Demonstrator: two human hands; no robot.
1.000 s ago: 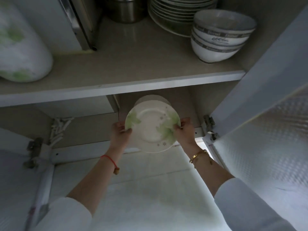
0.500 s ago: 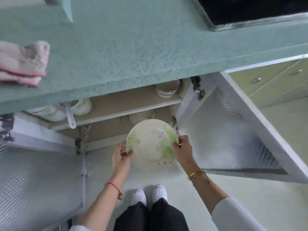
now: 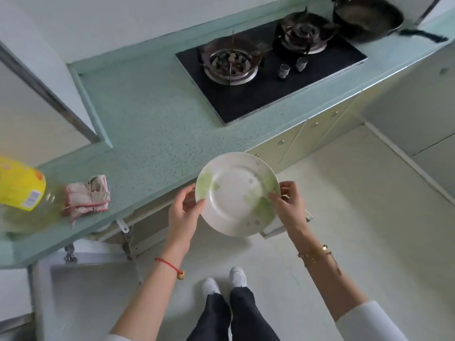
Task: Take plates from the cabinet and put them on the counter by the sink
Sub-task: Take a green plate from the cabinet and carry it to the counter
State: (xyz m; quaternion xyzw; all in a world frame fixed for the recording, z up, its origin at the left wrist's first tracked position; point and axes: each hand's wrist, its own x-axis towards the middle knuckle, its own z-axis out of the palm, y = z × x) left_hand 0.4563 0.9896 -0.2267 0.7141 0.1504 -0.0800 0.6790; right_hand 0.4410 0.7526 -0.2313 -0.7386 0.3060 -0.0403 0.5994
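Observation:
A white plate [image 3: 234,193] with green leaf prints is held level in the air, just in front of the speckled green counter [image 3: 147,134] and above its front edge. My left hand [image 3: 183,215] grips the plate's left rim. My right hand [image 3: 286,207] grips its right rim. The cabinet [image 3: 115,232] under the counter stands open, with its left door [image 3: 81,286] swung out toward me. The inside of the cabinet is hidden by the counter. No sink shows in this view.
A folded pink-edged cloth [image 3: 86,196] and a yellow-labelled bottle [image 3: 21,190] lie on the counter at the left. A black gas hob [image 3: 266,67] with two burners sits further back, with a dark pan [image 3: 366,17] at the far right. My feet [image 3: 224,281] stand on pale floor.
The plate came out from inside the lower cabinet and rose to counter height, held by both hands throughout. My view lifted from the cabinet shelves to the countertop and hob.

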